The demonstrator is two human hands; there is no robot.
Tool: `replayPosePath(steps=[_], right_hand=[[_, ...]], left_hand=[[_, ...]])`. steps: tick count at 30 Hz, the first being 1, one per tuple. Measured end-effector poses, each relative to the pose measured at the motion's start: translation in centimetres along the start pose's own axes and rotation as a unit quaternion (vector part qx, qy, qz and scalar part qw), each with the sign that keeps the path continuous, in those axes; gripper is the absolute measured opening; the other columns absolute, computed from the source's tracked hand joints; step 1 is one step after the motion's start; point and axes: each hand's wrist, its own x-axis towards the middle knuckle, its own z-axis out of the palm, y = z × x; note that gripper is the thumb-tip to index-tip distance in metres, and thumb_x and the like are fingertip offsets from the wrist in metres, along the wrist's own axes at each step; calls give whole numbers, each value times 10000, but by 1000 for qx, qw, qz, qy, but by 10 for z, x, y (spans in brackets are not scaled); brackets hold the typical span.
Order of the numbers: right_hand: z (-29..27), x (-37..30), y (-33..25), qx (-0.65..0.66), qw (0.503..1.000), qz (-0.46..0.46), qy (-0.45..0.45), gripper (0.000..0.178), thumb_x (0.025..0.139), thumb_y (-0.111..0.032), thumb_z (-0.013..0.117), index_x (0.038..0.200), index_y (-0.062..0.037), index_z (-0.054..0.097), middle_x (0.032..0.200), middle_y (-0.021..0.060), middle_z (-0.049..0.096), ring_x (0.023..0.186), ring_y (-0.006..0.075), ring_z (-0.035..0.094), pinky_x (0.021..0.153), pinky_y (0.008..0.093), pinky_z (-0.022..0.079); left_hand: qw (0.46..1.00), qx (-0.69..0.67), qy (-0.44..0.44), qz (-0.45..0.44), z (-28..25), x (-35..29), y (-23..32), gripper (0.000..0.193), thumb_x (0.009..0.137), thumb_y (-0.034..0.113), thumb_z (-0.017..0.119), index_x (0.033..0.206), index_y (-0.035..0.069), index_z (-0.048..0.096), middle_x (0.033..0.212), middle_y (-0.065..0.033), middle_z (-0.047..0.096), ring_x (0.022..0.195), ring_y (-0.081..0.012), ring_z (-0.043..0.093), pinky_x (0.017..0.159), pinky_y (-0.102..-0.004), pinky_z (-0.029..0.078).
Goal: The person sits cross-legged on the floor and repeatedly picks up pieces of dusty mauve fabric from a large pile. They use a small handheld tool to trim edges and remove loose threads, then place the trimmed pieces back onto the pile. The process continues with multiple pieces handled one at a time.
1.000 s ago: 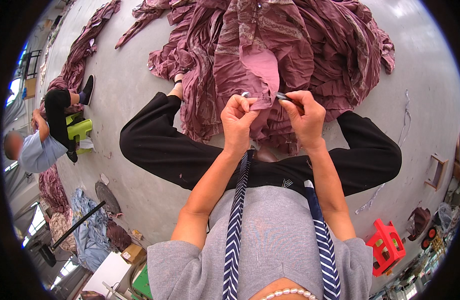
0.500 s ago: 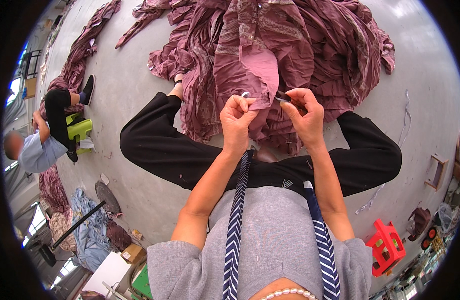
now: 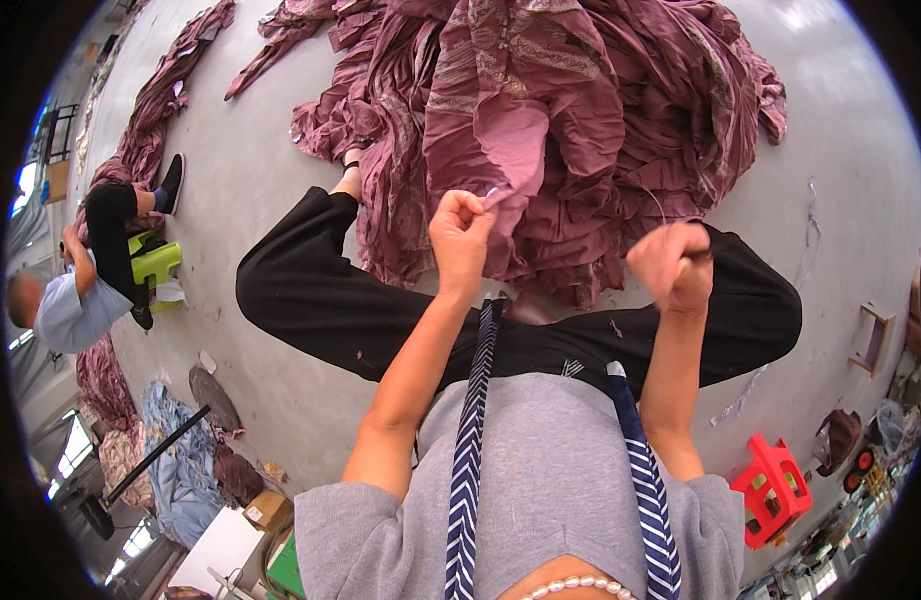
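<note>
A large heap of mauve patterned fabric (image 3: 580,140) lies in front of me, between my legs. My left hand (image 3: 460,235) is closed in a pinch on the near edge of this fabric, at a paler pink flap. A small white tag or strip (image 3: 492,194) shows beside its fingertips. Over my right thigh, apart from the fabric, is my right hand (image 3: 672,268), curled and blurred by motion. A thin thread-like line (image 3: 656,205) rises from it. What its fingers hold is hidden.
On the left, another person (image 3: 80,305) sits on a green stool (image 3: 158,262) beside more mauve fabric. Pale blue cloth (image 3: 180,460) lies at the lower left. A red stool (image 3: 775,492) and a small wooden frame (image 3: 872,340) stand on the right. Scraps lie on the floor.
My right hand has moved right and nearer to me, away from the fabric edge. The dark small tool seen in it before no longer shows. My left hand keeps its pinch.
</note>
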Motion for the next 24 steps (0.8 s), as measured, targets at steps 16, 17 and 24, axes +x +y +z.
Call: replayPosePath(steps=[16,17,24], right_hand=[[-143,10,141,-453,764,201,413,329,722,-134,659,996,32,581,792,144,640,643,180,596,605,297,469],[-134,14,142,-420,807,165,381,261,731,-112,647,940,35,594,743,126,633,599,160,574,573,291,459],[38,-27,109,-498,782,205,-313,140,649,-83,572,776,-57,623,658,180,581,661,338,597,581,406,463]], left_hand=[[957,-75,100,-262,-62,29,-93,575,753,336,734,1172,35,481,1092,-47,535,1007,-139,492,881,-294,401],[965,-39,63,-250,-58,29,-91,649,827,428,616,1316,66,389,1218,-71,524,1117,-206,504,947,-355,409],[894,-254,-109,-352,-39,21,-19,537,810,295,646,1243,33,467,1169,-98,561,1050,-208,555,926,-338,439]])
